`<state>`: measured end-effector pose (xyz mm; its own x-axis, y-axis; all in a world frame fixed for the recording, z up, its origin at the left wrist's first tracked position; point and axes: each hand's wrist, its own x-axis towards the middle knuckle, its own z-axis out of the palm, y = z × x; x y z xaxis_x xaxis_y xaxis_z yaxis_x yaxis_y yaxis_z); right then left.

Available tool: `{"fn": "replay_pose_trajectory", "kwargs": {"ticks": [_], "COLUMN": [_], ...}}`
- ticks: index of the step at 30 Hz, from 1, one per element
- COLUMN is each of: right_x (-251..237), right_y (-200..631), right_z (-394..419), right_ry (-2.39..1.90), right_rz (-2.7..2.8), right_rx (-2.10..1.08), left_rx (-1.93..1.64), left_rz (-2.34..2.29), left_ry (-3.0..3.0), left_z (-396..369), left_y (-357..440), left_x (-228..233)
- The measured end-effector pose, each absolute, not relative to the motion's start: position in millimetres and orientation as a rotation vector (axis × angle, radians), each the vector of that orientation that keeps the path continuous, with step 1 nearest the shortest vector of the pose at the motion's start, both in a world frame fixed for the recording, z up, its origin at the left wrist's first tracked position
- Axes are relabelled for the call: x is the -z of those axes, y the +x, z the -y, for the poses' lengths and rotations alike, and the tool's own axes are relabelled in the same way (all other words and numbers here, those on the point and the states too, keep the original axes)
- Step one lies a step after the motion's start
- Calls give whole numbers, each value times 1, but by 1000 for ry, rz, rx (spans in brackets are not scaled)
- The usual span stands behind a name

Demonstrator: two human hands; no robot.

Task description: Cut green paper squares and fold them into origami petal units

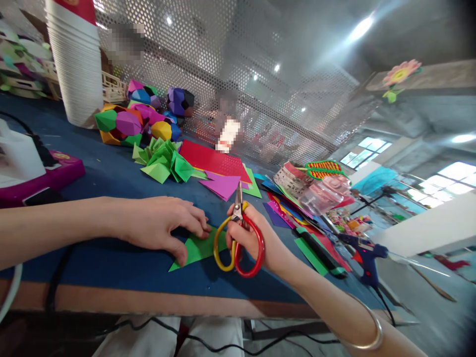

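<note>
My left hand [167, 228] rests on a flat green paper triangle [196, 248] on the blue tabletop. Its thumb and fingers are apart, with the fingertips touching the sheet. In my right hand [262, 238] is a pair of scissors [238, 210], gripped near the pivot. Their blades point away from me, and the yellow and red handle loops hang toward me over the right end of the green paper. That end is partly hidden by the scissors and fingers. Beyond my hands lie folded green paper pieces [167, 161] and purple paper [223, 185].
Paper cups [76, 69] stand stacked at back left near colourful paper balls [122, 124]. A red sheet [213, 161] lies by the perforated metal screen [282, 114]. At right are a black-handled tool [322, 253], a clear plastic container [325, 196] and a blue glue gun [368, 258].
</note>
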<state>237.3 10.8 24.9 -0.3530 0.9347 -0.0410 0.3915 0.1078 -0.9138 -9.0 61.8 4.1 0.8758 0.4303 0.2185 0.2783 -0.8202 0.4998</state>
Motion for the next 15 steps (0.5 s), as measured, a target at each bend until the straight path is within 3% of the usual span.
{"fn": "replay_pose_trajectory", "kwargs": {"ticks": [7, 15], "right_x": [-38, -24], "right_y": [252, 198], "right_z": [-15, 3], "right_ry": [-1403, -1170], "right_rz": [1846, 1696], "right_rx": [-1152, -1296], "left_rx": [-437, -407], "left_rz": [-541, -536], "left_ry": [2599, 2635], "left_z": [-64, -59], "left_y": [-10, -8], "left_x": [-2, -13]}}
